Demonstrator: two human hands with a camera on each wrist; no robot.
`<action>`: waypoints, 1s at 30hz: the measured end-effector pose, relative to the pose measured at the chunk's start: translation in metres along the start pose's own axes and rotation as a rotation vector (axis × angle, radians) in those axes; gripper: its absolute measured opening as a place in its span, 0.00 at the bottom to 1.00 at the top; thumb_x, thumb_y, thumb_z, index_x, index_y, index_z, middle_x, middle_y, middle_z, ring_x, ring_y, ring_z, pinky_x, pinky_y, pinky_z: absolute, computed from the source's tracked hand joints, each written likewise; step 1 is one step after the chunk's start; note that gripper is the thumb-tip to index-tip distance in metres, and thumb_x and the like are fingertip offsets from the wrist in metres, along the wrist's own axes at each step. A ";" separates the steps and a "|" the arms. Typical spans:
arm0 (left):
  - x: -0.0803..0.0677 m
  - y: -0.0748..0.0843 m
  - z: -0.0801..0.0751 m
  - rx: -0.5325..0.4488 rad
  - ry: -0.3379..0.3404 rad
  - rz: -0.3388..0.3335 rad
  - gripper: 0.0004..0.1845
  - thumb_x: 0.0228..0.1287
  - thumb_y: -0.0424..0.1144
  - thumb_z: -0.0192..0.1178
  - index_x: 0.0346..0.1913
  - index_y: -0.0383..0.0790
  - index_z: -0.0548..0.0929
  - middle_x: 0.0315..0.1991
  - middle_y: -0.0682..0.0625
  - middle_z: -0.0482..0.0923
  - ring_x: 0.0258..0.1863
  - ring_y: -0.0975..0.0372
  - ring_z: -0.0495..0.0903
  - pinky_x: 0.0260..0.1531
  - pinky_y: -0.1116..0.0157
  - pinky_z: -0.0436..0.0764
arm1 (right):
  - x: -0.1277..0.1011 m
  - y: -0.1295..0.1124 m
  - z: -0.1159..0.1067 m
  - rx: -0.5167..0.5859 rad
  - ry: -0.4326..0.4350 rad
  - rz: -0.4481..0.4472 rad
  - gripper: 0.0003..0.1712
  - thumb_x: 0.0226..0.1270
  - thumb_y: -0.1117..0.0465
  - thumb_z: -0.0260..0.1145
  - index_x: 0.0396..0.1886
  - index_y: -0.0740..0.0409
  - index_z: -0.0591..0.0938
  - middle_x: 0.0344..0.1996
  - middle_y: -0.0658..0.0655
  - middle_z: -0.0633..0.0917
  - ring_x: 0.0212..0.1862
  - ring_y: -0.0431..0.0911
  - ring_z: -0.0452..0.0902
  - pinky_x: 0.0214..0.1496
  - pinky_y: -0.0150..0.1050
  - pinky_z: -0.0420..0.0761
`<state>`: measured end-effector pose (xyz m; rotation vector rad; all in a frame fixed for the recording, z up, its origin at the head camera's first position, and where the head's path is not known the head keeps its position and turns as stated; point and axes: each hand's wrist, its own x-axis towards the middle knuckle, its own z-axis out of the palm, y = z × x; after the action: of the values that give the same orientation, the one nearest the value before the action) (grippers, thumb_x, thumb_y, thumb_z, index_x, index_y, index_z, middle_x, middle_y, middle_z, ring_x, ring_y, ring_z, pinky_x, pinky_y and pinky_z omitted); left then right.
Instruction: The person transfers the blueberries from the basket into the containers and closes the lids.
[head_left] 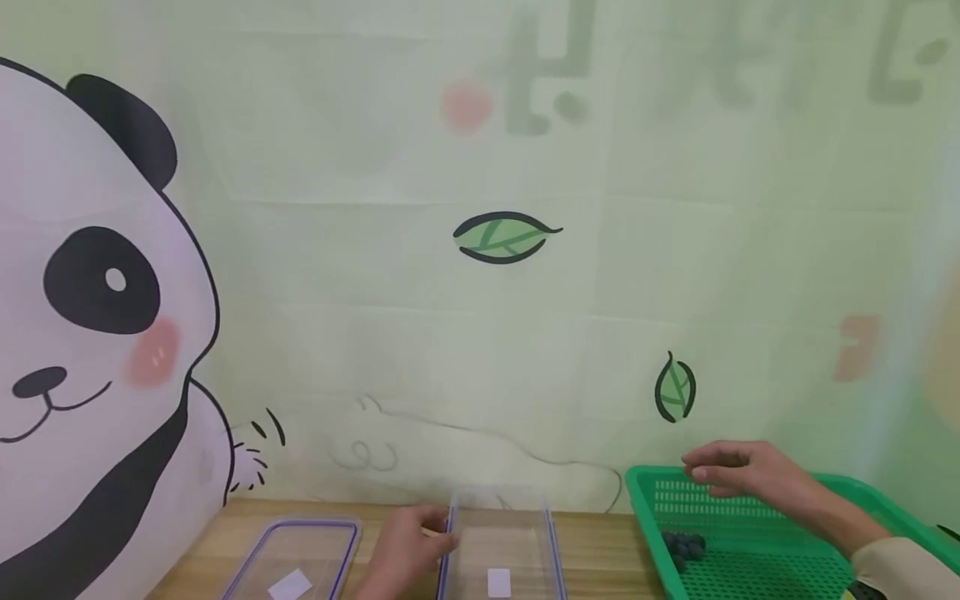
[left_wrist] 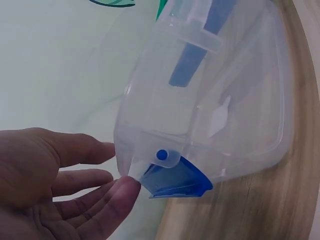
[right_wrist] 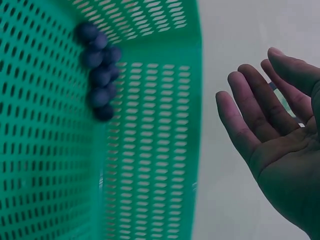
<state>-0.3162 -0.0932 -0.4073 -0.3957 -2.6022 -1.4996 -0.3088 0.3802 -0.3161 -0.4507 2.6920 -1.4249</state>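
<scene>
A clear plastic box (head_left: 498,533) with blue clip latches and a white label sits on the wooden table in the head view. At its left rim is my left hand (head_left: 408,546); in the left wrist view its loosely extended fingers (left_wrist: 107,207) touch the box near a blue latch (left_wrist: 177,177). My right hand (head_left: 738,471) hovers over the green slotted basket (head_left: 652,533), holding nothing. The right wrist view shows that hand's fingers spread, apart from the basket rim. Dark grapes (right_wrist: 100,75) lie clustered against the basket's inner wall.
A clear lid (head_left: 315,554) with a blue edge and a white label lies left of the box. Behind the table hangs a pale green backdrop (head_left: 420,333) printed with a panda and leaves. Another dark item (head_left: 866,590) shows partly at the basket's lower right.
</scene>
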 end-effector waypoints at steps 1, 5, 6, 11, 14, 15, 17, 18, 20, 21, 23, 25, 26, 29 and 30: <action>0.000 0.000 0.000 -0.012 -0.004 -0.014 0.19 0.63 0.26 0.71 0.55 0.19 0.84 0.40 0.40 0.86 0.33 0.55 0.87 0.29 0.60 0.91 | 0.001 0.004 -0.001 0.001 -0.003 0.012 0.27 0.80 0.55 0.67 0.67 0.71 0.79 0.62 0.71 0.82 0.60 0.63 0.83 0.56 0.48 0.89; -0.001 -0.001 0.002 -0.050 -0.012 -0.031 0.19 0.63 0.24 0.70 0.55 0.18 0.84 0.36 0.44 0.85 0.26 0.58 0.85 0.25 0.61 0.90 | 0.003 0.017 -0.005 0.014 -0.035 0.029 0.26 0.79 0.56 0.68 0.64 0.73 0.80 0.60 0.70 0.83 0.59 0.62 0.83 0.57 0.51 0.88; -0.001 -0.001 0.002 -0.053 -0.012 -0.036 0.19 0.63 0.24 0.69 0.56 0.18 0.83 0.36 0.44 0.85 0.25 0.58 0.85 0.25 0.60 0.90 | 0.004 0.021 -0.005 0.017 -0.043 0.028 0.26 0.79 0.56 0.68 0.64 0.74 0.80 0.60 0.70 0.84 0.59 0.62 0.84 0.58 0.52 0.88; -0.001 -0.002 0.002 -0.078 0.003 -0.054 0.20 0.63 0.24 0.69 0.57 0.20 0.83 0.35 0.46 0.84 0.21 0.59 0.84 0.23 0.61 0.89 | 0.007 0.038 -0.005 0.022 -0.069 0.025 0.24 0.79 0.59 0.68 0.62 0.74 0.81 0.58 0.70 0.85 0.58 0.62 0.84 0.58 0.54 0.88; 0.000 -0.002 0.003 -0.105 0.004 -0.062 0.21 0.62 0.24 0.69 0.58 0.20 0.84 0.33 0.47 0.84 0.20 0.59 0.83 0.21 0.61 0.89 | 0.008 0.047 -0.003 0.035 -0.088 0.042 0.24 0.78 0.61 0.69 0.63 0.75 0.80 0.57 0.71 0.85 0.57 0.64 0.84 0.58 0.57 0.88; 0.000 -0.001 0.003 -0.110 0.000 -0.068 0.21 0.62 0.24 0.69 0.58 0.21 0.84 0.33 0.47 0.84 0.20 0.59 0.83 0.21 0.61 0.89 | 0.008 0.050 -0.002 0.038 -0.095 0.048 0.24 0.77 0.62 0.69 0.63 0.76 0.80 0.57 0.72 0.85 0.57 0.65 0.84 0.58 0.57 0.88; -0.001 -0.001 0.003 -0.111 -0.002 -0.077 0.21 0.62 0.24 0.69 0.58 0.21 0.84 0.32 0.47 0.84 0.19 0.59 0.83 0.20 0.62 0.89 | 0.009 0.055 0.000 0.035 -0.104 0.061 0.23 0.77 0.63 0.69 0.63 0.76 0.80 0.56 0.72 0.85 0.57 0.65 0.84 0.57 0.58 0.88; -0.001 -0.001 0.003 -0.109 -0.004 -0.083 0.21 0.63 0.24 0.69 0.58 0.21 0.84 0.32 0.47 0.84 0.19 0.59 0.83 0.20 0.62 0.89 | 0.010 0.057 0.002 0.032 -0.107 0.064 0.23 0.76 0.64 0.69 0.62 0.77 0.80 0.56 0.72 0.85 0.57 0.66 0.84 0.56 0.58 0.88; -0.002 -0.001 0.003 -0.109 -0.008 -0.094 0.20 0.63 0.24 0.69 0.58 0.21 0.84 0.32 0.47 0.83 0.19 0.59 0.83 0.21 0.61 0.89 | 0.012 0.061 0.004 0.015 -0.110 0.073 0.22 0.75 0.66 0.69 0.62 0.77 0.80 0.55 0.72 0.85 0.56 0.66 0.84 0.56 0.58 0.88; -0.002 -0.001 0.003 -0.110 -0.009 -0.101 0.20 0.64 0.24 0.69 0.58 0.21 0.84 0.32 0.47 0.83 0.20 0.59 0.83 0.22 0.61 0.89 | 0.013 0.062 0.005 0.002 -0.109 0.079 0.22 0.75 0.66 0.69 0.61 0.77 0.81 0.54 0.72 0.86 0.56 0.66 0.84 0.55 0.58 0.88; -0.002 -0.001 0.003 -0.109 -0.009 -0.111 0.20 0.64 0.24 0.69 0.58 0.21 0.83 0.32 0.47 0.83 0.20 0.59 0.83 0.22 0.61 0.89 | 0.015 0.064 0.007 -0.015 -0.113 0.078 0.21 0.74 0.68 0.68 0.60 0.78 0.81 0.53 0.72 0.86 0.55 0.66 0.84 0.54 0.58 0.89; -0.003 -0.001 0.003 -0.111 -0.008 -0.121 0.20 0.64 0.24 0.69 0.58 0.21 0.83 0.32 0.47 0.83 0.21 0.60 0.83 0.23 0.61 0.90 | 0.017 0.067 0.008 -0.029 -0.117 0.070 0.20 0.73 0.70 0.68 0.59 0.78 0.81 0.52 0.73 0.86 0.54 0.66 0.84 0.53 0.58 0.89; -0.003 -0.001 0.003 -0.114 -0.007 -0.125 0.20 0.64 0.24 0.69 0.58 0.20 0.83 0.32 0.47 0.83 0.21 0.60 0.83 0.23 0.61 0.90 | 0.018 0.068 0.009 -0.038 -0.121 0.061 0.19 0.73 0.70 0.68 0.59 0.78 0.81 0.52 0.73 0.86 0.53 0.66 0.85 0.53 0.58 0.89; -0.002 0.000 0.003 -0.118 -0.005 -0.133 0.20 0.64 0.24 0.69 0.58 0.20 0.83 0.32 0.47 0.83 0.21 0.60 0.83 0.23 0.61 0.89 | 0.023 0.082 0.006 -0.067 -0.141 0.027 0.18 0.70 0.71 0.70 0.57 0.76 0.83 0.51 0.71 0.87 0.51 0.62 0.86 0.51 0.56 0.90; -0.002 0.000 0.003 -0.119 -0.005 -0.136 0.20 0.64 0.24 0.69 0.58 0.20 0.83 0.32 0.47 0.83 0.21 0.61 0.82 0.23 0.61 0.89 | 0.026 0.090 0.005 -0.083 -0.154 0.023 0.19 0.70 0.69 0.71 0.57 0.74 0.84 0.51 0.69 0.87 0.51 0.60 0.86 0.50 0.54 0.90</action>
<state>-0.3139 -0.0908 -0.4091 -0.2367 -2.5985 -1.7043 -0.3532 0.4165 -0.3904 -0.5111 2.6319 -1.2222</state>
